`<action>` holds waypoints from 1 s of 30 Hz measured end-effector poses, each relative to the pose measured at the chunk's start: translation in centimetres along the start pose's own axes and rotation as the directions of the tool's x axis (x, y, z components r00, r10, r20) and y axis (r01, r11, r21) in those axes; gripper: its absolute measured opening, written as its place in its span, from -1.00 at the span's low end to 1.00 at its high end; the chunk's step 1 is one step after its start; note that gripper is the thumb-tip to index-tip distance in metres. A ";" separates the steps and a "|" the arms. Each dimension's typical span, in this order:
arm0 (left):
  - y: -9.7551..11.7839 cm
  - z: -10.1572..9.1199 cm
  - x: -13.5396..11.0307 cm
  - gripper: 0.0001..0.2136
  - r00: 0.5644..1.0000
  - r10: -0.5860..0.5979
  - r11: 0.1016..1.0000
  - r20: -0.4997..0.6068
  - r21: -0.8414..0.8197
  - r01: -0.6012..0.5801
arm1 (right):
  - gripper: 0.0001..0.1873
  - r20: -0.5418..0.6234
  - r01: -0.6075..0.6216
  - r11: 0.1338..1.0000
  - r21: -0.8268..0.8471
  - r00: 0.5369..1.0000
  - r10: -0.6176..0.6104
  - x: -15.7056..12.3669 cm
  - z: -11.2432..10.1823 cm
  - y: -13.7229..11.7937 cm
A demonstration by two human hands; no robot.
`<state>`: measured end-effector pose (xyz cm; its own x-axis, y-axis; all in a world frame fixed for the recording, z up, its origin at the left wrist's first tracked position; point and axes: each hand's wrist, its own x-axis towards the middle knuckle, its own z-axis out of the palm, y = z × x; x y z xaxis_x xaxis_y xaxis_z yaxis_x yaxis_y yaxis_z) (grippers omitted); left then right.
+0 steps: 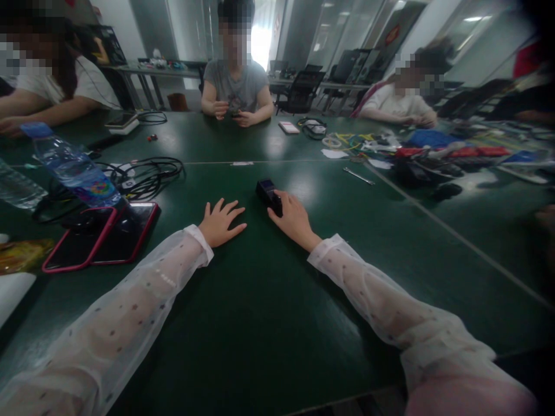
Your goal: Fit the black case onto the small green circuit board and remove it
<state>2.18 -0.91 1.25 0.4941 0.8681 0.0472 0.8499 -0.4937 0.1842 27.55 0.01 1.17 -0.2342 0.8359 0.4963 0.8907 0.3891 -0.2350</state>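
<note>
The black device point(265, 190) lies on the counter point(260, 300), just forward of the gap between the hands; its apparent screen point(266, 185) faces up, presumably for readability. The right hand point(295, 219) bears on the device's near end, thumb to one side and fingers over the other, a placement that likely steadies it; grip firmness cannot be told. The left hand point(220, 222) is apart from it, palm down, fingers spread, holding nothing; it probably serves as support. Red-edged phones point(124, 237), a water bottle point(80, 167) and coiled cables point(158, 167) sit leftward; a wrench point(359, 176) lies beyond the right hand; this spacing seemingly keeps them out of the hands' way.
</note>
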 end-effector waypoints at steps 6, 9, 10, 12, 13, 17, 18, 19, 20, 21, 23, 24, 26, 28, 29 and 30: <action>-0.1 0.1 0.0 -0.39 1.000 0.002 1.000 -0.007 -0.007 -0.002 | -0.49 -0.033 0.046 0.999 -0.011 0.998 -0.046 0.1 0.5 0.4; -0.1 0.1 0.0 -0.39 1.000 0.007 1.000 -0.010 -0.006 -0.007 | -0.49 -0.030 0.051 0.999 0.019 0.998 -0.050 0.1 0.6 0.6; -0.1 0.1 0.0 -0.39 1.000 0.008 1.000 -0.015 -0.003 -0.008 | -0.49 -0.028 0.053 0.998 0.041 0.998 -0.052 0.1 0.7 0.6; 0.0 0.2 -0.1 -0.40 1.000 0.009 1.000 -0.026 0.000 -0.009 | -0.48 -0.015 0.069 0.993 0.099 0.998 -0.068 0.2 0.7 0.7; 0.0 0.2 -0.1 -0.41 1.000 0.009 1.000 -0.030 0.000 -0.009 | -0.48 -0.005 0.087 0.987 0.132 0.996 -0.087 0.2 0.7 0.6; 0.1 0.3 -0.1 -0.42 0.999 0.005 1.000 -0.038 -0.003 -0.005 | -0.46 0.051 0.203 0.949 0.239 0.974 -0.221 0.1 0.2 0.2; 0.1 0.3 -0.1 -0.42 0.999 0.003 1.000 -0.041 -0.002 -0.003 | -0.46 0.063 0.230 0.939 0.256 0.965 -0.254 0.1 0.1 0.1; 0.1 0.3 -0.1 -0.43 0.999 0.002 1.000 -0.044 -0.001 -0.002 | -0.46 0.072 0.250 0.930 0.270 0.958 -0.279 0.1 0.0 0.0; 0.1 0.3 -0.1 -0.43 0.999 0.001 1.000 -0.047 0.000 -0.001 | -0.46 0.079 0.263 0.923 0.282 0.952 -0.296 0.1 0.0 -0.1; 0.1 0.4 -0.1 -0.43 0.999 0.001 1.000 -0.048 0.001 -0.001 | -0.46 0.080 0.269 0.918 0.290 0.949 -0.304 0.1 -0.1 -0.2; 0.1 0.4 -0.1 -0.42 0.999 0.000 1.000 -0.045 0.001 0.000 | -0.45 0.080 0.271 0.915 0.298 0.949 -0.306 0.0 -0.2 -0.3; 0.1 0.4 -0.1 -0.42 0.999 -0.001 1.000 -0.042 0.001 0.001 | -0.45 0.080 0.269 0.916 0.298 0.949 -0.305 0.0 -0.3 -0.4; 0.1 0.4 -0.1 -0.42 0.999 -0.007 1.000 -0.037 0.002 0.007 | -0.46 0.087 0.265 0.918 0.295 0.949 -0.302 0.0 -0.4 -0.4; 0.1 0.3 -0.1 -0.42 0.999 -0.009 1.000 -0.034 -0.001 0.009 | -0.46 0.100 0.259 0.920 0.294 0.949 -0.299 0.0 -0.5 -0.5; 0.1 0.2 -0.1 -0.42 0.999 -0.008 1.000 -0.032 -0.005 0.008 | -0.46 0.107 0.254 0.921 0.294 0.949 -0.296 -0.1 -0.6 -0.5; 0.1 0.2 -0.1 -0.42 1.000 -0.007 1.000 -0.030 -0.008 0.006 | -0.46 0.114 0.247 0.923 0.295 0.950 -0.291 -0.1 -0.6 -0.5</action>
<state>2.27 -1.07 1.06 0.4826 0.8726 0.0756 0.8515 -0.4877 0.1926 27.33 -0.51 1.80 -0.5264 0.7249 0.4443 0.6490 0.6802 -0.3410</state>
